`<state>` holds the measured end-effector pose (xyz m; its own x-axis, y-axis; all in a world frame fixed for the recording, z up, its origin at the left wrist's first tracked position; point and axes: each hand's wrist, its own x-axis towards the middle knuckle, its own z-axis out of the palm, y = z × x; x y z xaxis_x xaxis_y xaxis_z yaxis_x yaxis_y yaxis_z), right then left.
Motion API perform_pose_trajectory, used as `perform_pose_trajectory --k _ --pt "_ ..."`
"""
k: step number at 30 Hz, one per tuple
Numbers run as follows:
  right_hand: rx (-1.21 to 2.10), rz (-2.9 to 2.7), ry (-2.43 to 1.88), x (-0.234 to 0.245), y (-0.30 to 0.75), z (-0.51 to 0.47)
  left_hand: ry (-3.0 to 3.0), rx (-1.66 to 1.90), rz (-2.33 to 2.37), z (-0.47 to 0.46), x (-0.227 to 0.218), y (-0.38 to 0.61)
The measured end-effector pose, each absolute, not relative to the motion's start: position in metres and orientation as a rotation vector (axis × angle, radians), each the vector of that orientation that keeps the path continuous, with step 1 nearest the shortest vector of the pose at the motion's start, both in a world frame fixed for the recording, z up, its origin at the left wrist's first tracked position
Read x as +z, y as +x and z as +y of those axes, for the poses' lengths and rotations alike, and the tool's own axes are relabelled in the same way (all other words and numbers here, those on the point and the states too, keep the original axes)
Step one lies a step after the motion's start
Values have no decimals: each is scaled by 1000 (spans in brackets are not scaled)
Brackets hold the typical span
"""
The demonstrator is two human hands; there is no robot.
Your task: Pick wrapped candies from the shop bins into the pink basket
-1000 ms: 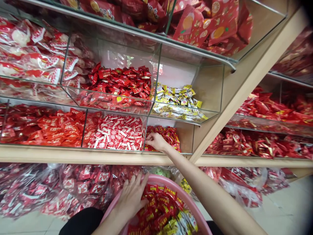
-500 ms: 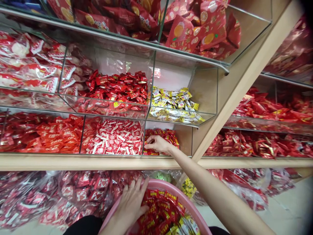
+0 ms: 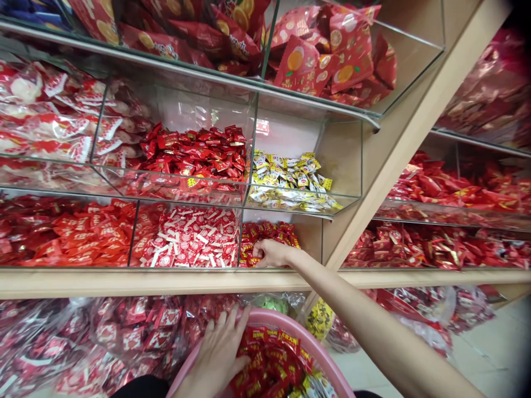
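My right hand [image 3: 271, 252] is inside the lower right compartment, at the front of a heap of red wrapped candies [image 3: 286, 229]. Its fingers are curled inward, and whatever is between them is hidden. Below the shelf, my left hand [image 3: 222, 348] lies across the left rim of a pink basin [image 3: 323, 347], fingers stretched and spread, thumb over the inside. Red candy packets with yellow lettering [image 3: 265, 359] fill much of the basin. White-and-yellow packets [image 3: 313, 384] lie at its lower right.
Clear dividers part the shelf into bins. To the left are red-and-white candies [image 3: 194, 237] and orange-red packets [image 3: 91, 232]; white-and-yellow candies [image 3: 286, 171] sit above. A wooden ledge [image 3: 157, 282] and slanted post [image 3: 398, 166] frame them. Bagged candies [image 3: 136, 326] lie underneath.
My right hand has shifted slightly right and down within the bin, its fingers curling in more. The view has moved a little; my left hand stays on the basin rim.
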<state>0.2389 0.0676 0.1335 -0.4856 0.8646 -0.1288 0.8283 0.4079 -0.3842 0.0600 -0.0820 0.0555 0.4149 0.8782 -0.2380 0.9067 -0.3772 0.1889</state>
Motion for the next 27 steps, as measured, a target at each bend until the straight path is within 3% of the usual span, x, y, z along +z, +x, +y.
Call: perform_pose_trajectory --k 17,27 --pt "435 -2709 -1775 154 249 56 2253 -137 1536 -83 63 59" --pt "324 -2314 -2012 161 229 59 2282 -103 1513 -82 57 58"
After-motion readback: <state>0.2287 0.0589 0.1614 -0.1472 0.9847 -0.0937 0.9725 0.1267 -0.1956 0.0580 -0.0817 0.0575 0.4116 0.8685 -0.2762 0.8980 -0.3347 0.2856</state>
